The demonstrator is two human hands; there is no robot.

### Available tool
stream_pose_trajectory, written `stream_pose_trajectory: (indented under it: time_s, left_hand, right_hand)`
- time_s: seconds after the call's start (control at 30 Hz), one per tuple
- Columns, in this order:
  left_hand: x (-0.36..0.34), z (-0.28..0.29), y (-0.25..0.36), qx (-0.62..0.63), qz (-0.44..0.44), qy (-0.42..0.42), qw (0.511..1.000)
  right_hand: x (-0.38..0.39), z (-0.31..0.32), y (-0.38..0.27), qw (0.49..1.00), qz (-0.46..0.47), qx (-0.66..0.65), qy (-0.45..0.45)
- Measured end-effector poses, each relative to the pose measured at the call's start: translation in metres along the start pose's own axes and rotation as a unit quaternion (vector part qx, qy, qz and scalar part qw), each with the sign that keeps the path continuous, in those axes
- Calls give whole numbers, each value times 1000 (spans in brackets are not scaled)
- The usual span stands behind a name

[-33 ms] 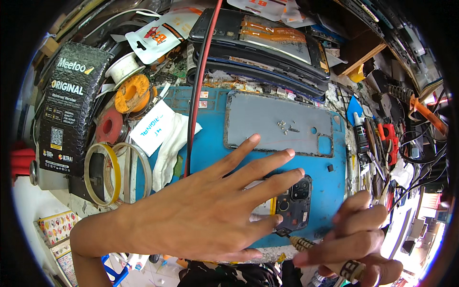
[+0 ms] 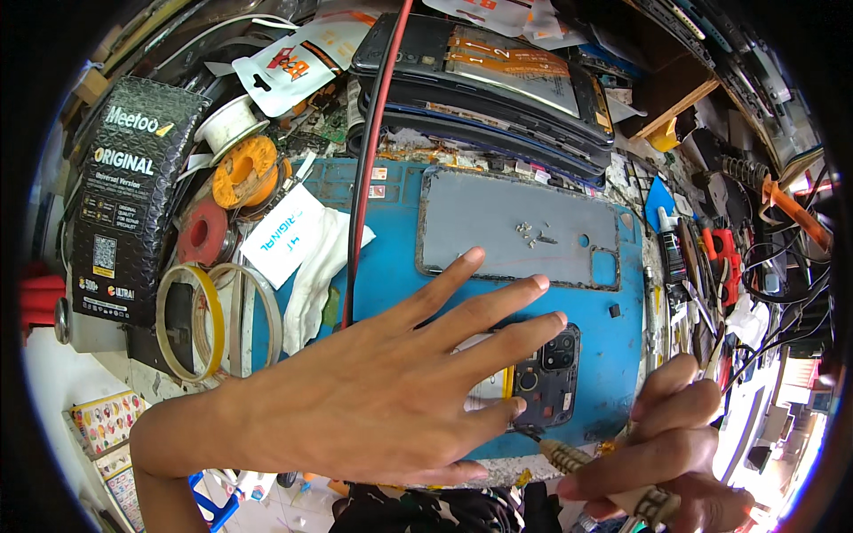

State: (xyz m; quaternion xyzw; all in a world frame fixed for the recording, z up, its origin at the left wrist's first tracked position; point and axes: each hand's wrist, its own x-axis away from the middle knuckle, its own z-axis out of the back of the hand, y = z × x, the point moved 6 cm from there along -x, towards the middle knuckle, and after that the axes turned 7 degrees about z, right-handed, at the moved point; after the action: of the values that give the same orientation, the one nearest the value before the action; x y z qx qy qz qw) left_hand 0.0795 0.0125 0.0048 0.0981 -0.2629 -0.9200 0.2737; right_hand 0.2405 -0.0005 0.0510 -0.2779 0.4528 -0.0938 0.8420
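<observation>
My left hand (image 2: 373,391) spreads across an opened black phone (image 2: 546,391), fingers apart, fingertips resting near its top and on the blue mat (image 2: 613,355). A yellow-edged part of the phone (image 2: 505,380) shows between them. In my right hand (image 2: 666,444) is a tool with a pale patterned handle (image 2: 564,457), its tip at the phone's lower edge beside my left little finger. Above the phone lies a grey back cover (image 2: 480,213) with several small screws (image 2: 533,233) on it.
Behind are stacked phone parts (image 2: 480,80) and small pouches (image 2: 298,62). At left lie a black padded envelope (image 2: 124,231), wire spools (image 2: 240,173), tape rolls (image 2: 209,320) and white paper (image 2: 275,235). A red-and-black cable (image 2: 378,124) crosses the mat. Hand tools (image 2: 720,266) crowd the right side.
My right hand and the tool in it have shifted very slightly to the right. My left hand has not visibly moved.
</observation>
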Motion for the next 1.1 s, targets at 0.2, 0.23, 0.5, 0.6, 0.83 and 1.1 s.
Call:
stream_pose_trajectory:
  time_s: [0.2,0.23,0.5,0.6,0.83,1.1]
  left_hand:
    - [1,-4,-1,-44,-18,-17,999]
    - [1,-5,0,-48,-21,-20,998]
    - [0,-6,-1,-37,-16,-24,999]
    - [-1,-7,0,-26,-7,-33,999]
    - [-1,-7,-1,-16,6,-51,999]
    - [0,-1,3,-23,-24,-14,999]
  right_hand:
    - [5,7,-2,991,-123,24,-43]
    - [8,6,0,985,-159,29,-57]
    - [-15,3,-12,996,-56,-53,-32]
    - [-20,5,-3,960,-241,-86,-111]
    - [-1,-3,0,991,-52,97,-75]
    - [-2,22,26,991,-120,-54,-35]
